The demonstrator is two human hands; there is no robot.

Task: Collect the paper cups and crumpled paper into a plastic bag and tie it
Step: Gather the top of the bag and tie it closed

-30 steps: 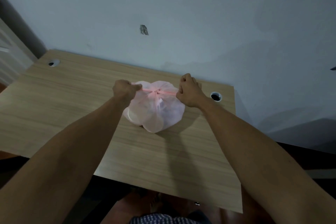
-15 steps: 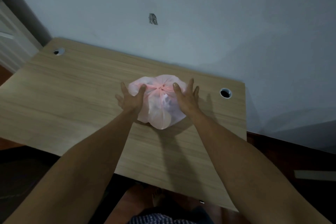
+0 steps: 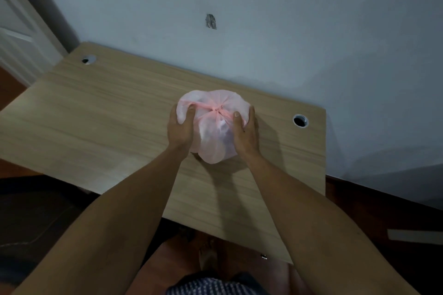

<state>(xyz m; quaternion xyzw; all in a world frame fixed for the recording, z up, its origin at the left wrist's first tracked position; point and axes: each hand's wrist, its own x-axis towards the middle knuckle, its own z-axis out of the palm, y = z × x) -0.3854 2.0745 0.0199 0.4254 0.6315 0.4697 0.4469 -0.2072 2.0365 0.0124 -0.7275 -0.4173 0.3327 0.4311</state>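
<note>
A full pink translucent plastic bag (image 3: 213, 132) sits on the wooden desk (image 3: 107, 122), its handles knotted on top (image 3: 217, 110). My left hand (image 3: 181, 130) cups the bag's left side, thumb pressed on the top. My right hand (image 3: 247, 133) cups its right side in the same way. Pale shapes show faintly through the plastic; I cannot make out which are cups and which are paper.
The desk stands against a blue-grey wall. Two round cable holes sit at its far left (image 3: 88, 59) and far right (image 3: 300, 120). A white door frame (image 3: 21, 38) is at the left, dark floor around the desk.
A second ago both fists pulled the knotted handles apart sideways. They then let go and now wrap the bag's sides.
</note>
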